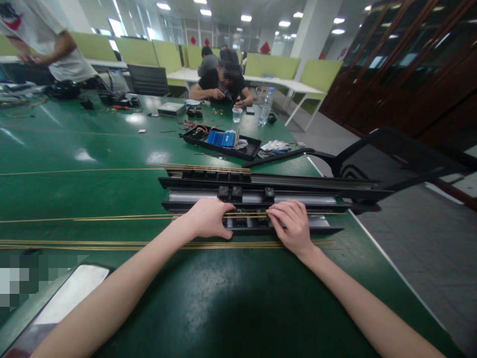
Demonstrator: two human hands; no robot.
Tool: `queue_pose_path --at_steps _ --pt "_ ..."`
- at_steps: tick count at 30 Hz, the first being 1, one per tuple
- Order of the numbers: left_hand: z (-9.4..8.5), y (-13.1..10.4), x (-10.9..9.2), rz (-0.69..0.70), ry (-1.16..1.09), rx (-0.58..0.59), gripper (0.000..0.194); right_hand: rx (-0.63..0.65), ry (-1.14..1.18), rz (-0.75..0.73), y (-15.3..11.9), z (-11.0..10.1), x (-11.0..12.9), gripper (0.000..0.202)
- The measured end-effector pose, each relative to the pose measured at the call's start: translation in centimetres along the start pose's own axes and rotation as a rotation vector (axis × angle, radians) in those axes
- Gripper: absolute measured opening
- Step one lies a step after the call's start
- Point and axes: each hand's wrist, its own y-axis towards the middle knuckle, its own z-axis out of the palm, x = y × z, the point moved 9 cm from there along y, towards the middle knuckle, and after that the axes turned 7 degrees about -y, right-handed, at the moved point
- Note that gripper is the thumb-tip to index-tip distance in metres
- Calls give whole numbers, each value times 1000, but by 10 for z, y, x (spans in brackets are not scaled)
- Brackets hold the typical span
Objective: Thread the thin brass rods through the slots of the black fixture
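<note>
A black channel rail (324,230) with a silvery inside lies across the green table, with small black blocks (239,221) set in it. Thin brass-coloured rods (119,218) run lengthwise over these blocks and far out to the left. My left hand (206,219) curls over the rail, thumb on the near side and fingers on the far side, closed around a block at the left; its palm hides part of the rods. My right hand (292,226) pinches at the rods near the right-hand block, fingertips together.
Two similar rails (313,198) lie just beyond, holding more black blocks (269,194). Loose rods (130,245) lie nearer me. Farther off are a black tray (249,147) with blue packets, a water bottle (266,107) and a co-worker (227,84). A chair (406,154) stands right.
</note>
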Motion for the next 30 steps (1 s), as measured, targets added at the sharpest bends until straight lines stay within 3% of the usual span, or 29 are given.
queue_pose_path --at_steps 5,19,30 --pt "-1 0 1 -6 1 -2 65 33 -74 -98 3 0 4 24" --pt "-1 0 -1 9 2 -3 61 152 49 -42 12 0 -6 12" --pt "0 0 -1 7 -7 0 68 222 86 -111 18 -5 -15 8"
